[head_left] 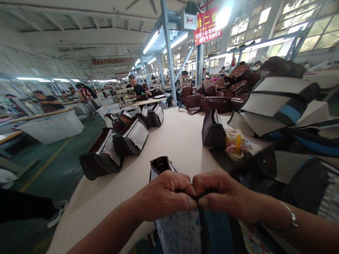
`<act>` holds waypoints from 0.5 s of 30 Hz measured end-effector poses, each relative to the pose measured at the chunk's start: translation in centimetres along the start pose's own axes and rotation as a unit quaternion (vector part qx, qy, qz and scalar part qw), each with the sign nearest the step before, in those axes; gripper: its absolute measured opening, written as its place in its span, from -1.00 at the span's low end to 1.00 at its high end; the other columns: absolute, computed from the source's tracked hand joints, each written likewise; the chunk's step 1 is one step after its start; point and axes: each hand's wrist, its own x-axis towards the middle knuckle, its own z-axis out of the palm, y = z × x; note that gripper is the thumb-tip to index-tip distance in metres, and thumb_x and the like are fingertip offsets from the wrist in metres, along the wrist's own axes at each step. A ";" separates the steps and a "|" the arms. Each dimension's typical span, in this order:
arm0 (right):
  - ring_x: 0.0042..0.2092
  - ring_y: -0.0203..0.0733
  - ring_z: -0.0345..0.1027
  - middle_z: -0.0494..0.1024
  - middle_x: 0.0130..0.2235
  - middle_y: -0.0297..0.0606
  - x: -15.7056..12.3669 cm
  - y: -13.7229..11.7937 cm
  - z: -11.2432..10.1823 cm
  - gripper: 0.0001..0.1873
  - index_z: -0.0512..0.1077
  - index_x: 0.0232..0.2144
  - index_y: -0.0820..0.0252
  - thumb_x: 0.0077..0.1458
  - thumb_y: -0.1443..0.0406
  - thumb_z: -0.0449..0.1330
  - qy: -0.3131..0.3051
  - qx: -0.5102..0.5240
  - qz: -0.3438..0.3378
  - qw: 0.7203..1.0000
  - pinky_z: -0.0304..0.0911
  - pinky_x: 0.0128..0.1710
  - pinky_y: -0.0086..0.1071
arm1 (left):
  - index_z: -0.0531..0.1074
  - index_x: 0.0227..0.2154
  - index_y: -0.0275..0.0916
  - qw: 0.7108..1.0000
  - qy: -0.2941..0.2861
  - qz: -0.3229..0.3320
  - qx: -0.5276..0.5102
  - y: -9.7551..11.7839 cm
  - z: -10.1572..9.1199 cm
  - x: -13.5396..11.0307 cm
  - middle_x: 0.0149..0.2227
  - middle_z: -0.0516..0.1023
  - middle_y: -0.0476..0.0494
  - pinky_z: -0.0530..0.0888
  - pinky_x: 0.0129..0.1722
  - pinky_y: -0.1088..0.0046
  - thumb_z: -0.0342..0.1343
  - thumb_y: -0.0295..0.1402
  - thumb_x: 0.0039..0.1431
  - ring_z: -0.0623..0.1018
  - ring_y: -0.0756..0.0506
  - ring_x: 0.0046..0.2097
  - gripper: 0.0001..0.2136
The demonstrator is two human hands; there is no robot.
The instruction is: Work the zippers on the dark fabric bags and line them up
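Both hands were closed in tight fists. The left hand (166, 194) and right hand (222, 192) met knuckle to knuckle at the near edge of the table (180, 137). Between thumb and curled fingers, each hand pinched the top of a dark strip (203, 225), which ran straight down from the point where the thumbs met. The fingertips were folded under, so how deep the pinch went could not be seen.

The brown bag (160, 165) lay directly beyond the left hand, touching it. Its open top and a small metal fitting showed above the knuckles. Its long axis ran away from the person, leaning slightly left. The left hand was therefore the nearer one to the bag body. The right hand, which wore a bracelet (291, 220) at the wrist, held only the strip. Blue-and-white patterned fabric (180, 229) hung below the hands; whether it belonged to the bag or to clothing could not be told.

Further out:
- A row of finished bags (129, 139) lay along the left edge of the table.
- One upright dark bag (212, 128) stood right of centre, just beside a small yellow pack (234, 139).
- A heap of brown bags (219, 95) lay at the far right.
- Stacked flat panels (278, 102) lay nearer on that side.
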 end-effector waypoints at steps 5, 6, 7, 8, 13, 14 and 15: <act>-0.41 -0.34 0.03 0.21 -0.47 -0.42 -0.1 0.0 0.2 -0.65 0.36 -0.46 0.26 0.11 0.10 0.30 0.007 0.012 0.009 1.000 0.03 -0.45 -0.45 | 0.50 -0.50 -0.32 1.000 0.002 0.001 0.014 0.1 0.0 0.0 -0.42 0.41 0.00 0.27 -0.30 0.43 0.23 -0.41 0.02 0.37 -0.02 -0.33 -0.92; -0.42 -0.34 0.02 0.20 -0.47 -0.42 -0.1 0.0 0.2 -0.66 0.36 -0.47 0.26 0.10 0.11 0.31 0.009 0.013 0.014 1.000 0.01 -0.45 -0.45 | 0.49 -0.50 -0.32 1.000 0.005 0.001 0.015 0.1 0.0 0.0 -0.42 0.40 0.00 0.26 -0.31 0.43 0.23 -0.41 0.02 0.37 -0.01 -0.33 -0.92; -0.42 -0.34 0.02 0.21 -0.47 -0.42 -0.1 0.0 0.2 -0.67 0.35 -0.47 0.26 0.11 0.12 0.30 0.010 0.013 0.019 1.000 0.01 -0.44 -0.44 | 0.49 -0.50 -0.32 1.000 0.008 0.000 0.015 0.0 0.1 0.0 -0.42 0.40 0.00 0.26 -0.33 0.43 0.22 -0.41 0.02 0.36 -0.01 -0.34 -0.92; -0.41 -0.33 0.04 0.22 -0.46 -0.41 -0.1 0.0 0.3 -0.67 0.35 -0.47 0.25 0.12 0.13 0.29 0.010 0.014 0.025 1.000 0.01 -0.43 -0.43 | 0.48 -0.51 -0.31 1.000 0.012 0.000 0.015 -0.1 0.1 0.1 -0.42 0.40 0.01 0.25 -0.34 0.43 0.22 -0.41 0.01 0.36 -0.01 -0.35 -0.92; -0.36 -0.29 0.05 0.25 -0.44 -0.39 -0.1 0.2 0.2 -0.74 0.34 -0.47 0.25 0.13 0.19 0.24 0.009 0.017 0.029 0.999 0.03 -0.38 -0.40 | 0.45 -0.52 -0.31 0.999 0.029 0.000 0.021 -0.3 0.5 0.0 -0.43 0.39 0.01 0.25 -0.36 0.43 0.19 -0.41 0.00 0.34 -0.01 -0.36 -0.92; -0.37 -0.29 0.05 0.25 -0.44 -0.39 -0.2 0.3 0.2 -0.77 0.35 -0.47 0.25 0.12 0.21 0.23 0.008 0.017 0.026 0.999 0.03 -0.38 -0.40 | 0.44 -0.52 -0.31 0.999 0.030 -0.001 0.024 -0.3 0.5 0.0 -0.43 0.38 0.01 0.25 -0.36 0.43 0.19 -0.40 0.00 0.34 -0.01 -0.36 -0.92; -0.37 -0.29 0.06 0.25 -0.44 -0.39 -0.2 0.2 0.1 -0.78 0.36 -0.46 0.25 0.10 0.22 0.23 0.007 0.018 0.022 1.000 0.03 -0.38 -0.40 | 0.44 -0.52 -0.30 0.999 0.032 -0.005 0.028 -0.3 0.6 0.0 -0.43 0.38 0.00 0.25 -0.36 0.43 0.18 -0.40 0.00 0.34 -0.01 -0.36 -0.91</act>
